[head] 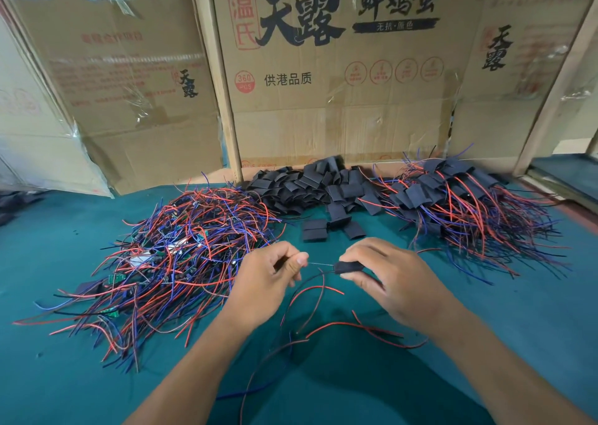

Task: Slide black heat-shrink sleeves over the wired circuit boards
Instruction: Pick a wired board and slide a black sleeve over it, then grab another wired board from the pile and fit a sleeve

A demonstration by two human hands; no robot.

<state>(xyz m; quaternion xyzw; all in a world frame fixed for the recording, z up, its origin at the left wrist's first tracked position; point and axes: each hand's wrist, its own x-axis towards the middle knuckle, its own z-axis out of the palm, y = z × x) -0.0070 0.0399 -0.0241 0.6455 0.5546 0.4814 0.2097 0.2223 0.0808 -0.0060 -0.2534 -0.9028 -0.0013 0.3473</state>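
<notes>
- A green surface (pixel 485 311) runs up to a wall of flattened cardboard boxes (pixel 323 85) printed with large characters.
- The right hand (pixel 391 279) pinches a black sleeve (pixel 351 266) between thumb and fingers, its open end facing left.
- The left hand (pixel 268 282) is curled on thin wires (pixel 320 264) that run straight into the sleeve's mouth; the board itself is not visible, so it is probably already inside the sleeve or hidden by the fingers.
- Red, blue and black leads (pixel 339 327) trail down from the hands across the surface.
- To do this step well, keep the wires taut and in line with the sleeve, hold the sleeve lightly enough that its mouth stays open, and draw it along until the board sits centred, with no corner snagging the edge.
- Loose sleeves (pixel 323 191) are heaped just beyond the hands.
- Bare wired boards (pixel 168 256) lie in a tangle to the left.
- Sleeved ones (pixel 459 198) pile up to the right, which suggests the job is well along.
</notes>
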